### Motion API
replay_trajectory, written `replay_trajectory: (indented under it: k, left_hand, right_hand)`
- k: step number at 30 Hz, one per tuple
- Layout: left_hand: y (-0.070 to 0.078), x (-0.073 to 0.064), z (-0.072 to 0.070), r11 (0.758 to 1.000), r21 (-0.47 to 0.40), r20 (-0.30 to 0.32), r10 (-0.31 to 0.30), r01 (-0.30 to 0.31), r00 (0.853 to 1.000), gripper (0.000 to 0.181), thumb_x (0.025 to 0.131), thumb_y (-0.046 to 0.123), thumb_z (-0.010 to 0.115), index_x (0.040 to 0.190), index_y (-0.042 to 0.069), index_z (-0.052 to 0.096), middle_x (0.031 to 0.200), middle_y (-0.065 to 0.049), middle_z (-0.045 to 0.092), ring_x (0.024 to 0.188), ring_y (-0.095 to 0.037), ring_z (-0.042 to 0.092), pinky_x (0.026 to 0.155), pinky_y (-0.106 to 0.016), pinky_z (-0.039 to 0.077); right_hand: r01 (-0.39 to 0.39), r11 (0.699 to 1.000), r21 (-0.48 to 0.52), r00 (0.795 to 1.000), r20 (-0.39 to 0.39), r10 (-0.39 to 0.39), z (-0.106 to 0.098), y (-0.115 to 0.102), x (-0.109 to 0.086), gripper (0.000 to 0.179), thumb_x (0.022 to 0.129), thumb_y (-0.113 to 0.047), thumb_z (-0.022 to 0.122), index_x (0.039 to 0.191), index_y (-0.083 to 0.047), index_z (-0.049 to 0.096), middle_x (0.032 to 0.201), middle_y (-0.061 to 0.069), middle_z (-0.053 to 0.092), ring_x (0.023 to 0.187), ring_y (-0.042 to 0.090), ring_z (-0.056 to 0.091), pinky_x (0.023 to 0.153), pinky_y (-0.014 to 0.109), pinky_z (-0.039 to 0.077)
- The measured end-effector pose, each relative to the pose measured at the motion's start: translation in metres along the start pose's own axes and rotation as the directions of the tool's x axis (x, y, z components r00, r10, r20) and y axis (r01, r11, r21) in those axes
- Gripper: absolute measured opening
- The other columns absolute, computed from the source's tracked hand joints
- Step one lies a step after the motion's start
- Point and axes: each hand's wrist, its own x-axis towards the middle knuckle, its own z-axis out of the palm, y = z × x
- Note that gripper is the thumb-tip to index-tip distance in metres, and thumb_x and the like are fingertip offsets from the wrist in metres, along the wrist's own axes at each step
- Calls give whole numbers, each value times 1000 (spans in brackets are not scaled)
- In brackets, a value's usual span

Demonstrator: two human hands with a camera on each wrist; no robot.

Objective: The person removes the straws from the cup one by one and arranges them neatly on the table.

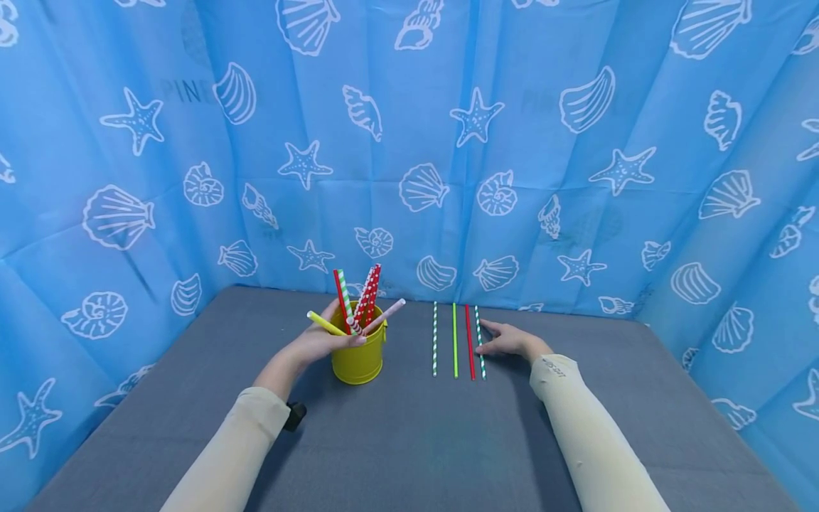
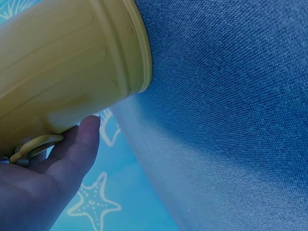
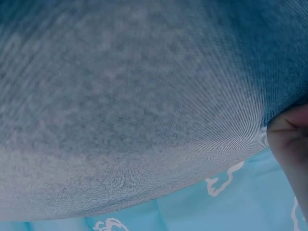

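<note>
At the left, my left hand (image 1: pixel 316 341) grips a yellow bucket (image 1: pixel 357 366) by its upper side, thumb across the front near the rim. In the left wrist view the curled fingers (image 2: pixel 86 144) lie against the bucket's wall beside its handle (image 2: pixel 36 147). Several paper straws (image 1: pixel 371 295) lean out of the bucket. On the table, straws lie side by side: a green-striped straw (image 1: pixel 435 341), a lime green straw (image 1: pixel 456 345), a red straw (image 1: pixel 470 345) and another striped straw (image 1: pixel 480 348). My right hand (image 1: pixel 512 341) rests by the rightmost one, extended fingertips right at it.
A grey cloth-covered table (image 1: pixel 409 441) lies under everything. Behind it and along both sides hangs a blue curtain (image 1: pixel 409 128) with white shells and starfish, close to the table's back edge.
</note>
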Motion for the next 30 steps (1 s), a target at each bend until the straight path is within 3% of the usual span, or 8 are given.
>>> replay_trajectory:
  k: [8, 23, 30]
  left_hand:
    - [-1, 0, -2, 1000, -1, 15, 9, -9, 1000, 98, 89, 26, 70, 157, 19, 1, 157, -20, 15, 140, -42, 17, 109, -67, 15]
    - [-2, -3, -1, 1000, 3, 4, -7, 7, 1000, 101, 87, 27, 72, 157, 19, -1, 158, -20, 12, 141, -42, 15, 108, -68, 16]
    - [-1, 1, 0, 999, 22, -23, -44, 44, 999, 103, 87, 31, 73, 157, 21, -1, 159, -18, 11, 143, -41, 13, 109, -67, 14]
  right_hand:
    - [-13, 1000, 13, 1000, -9, 13, 3, 0, 1, 87, 89, -24, 71, 153, 0, 18, 154, 32, 16, 142, 46, 16, 112, 58, 21]
    - [25, 999, 30, 1000, -3, -25, 4, 2, -2, 82, 92, -28, 66, 153, 0, 18, 154, 32, 16, 140, 46, 20, 111, 57, 25]
    - [33, 997, 73, 999, -13, -32, -1, 0, -12, 78, 98, -27, 57, 153, 3, 12, 148, 37, 25, 121, 42, 47, 97, 54, 41]
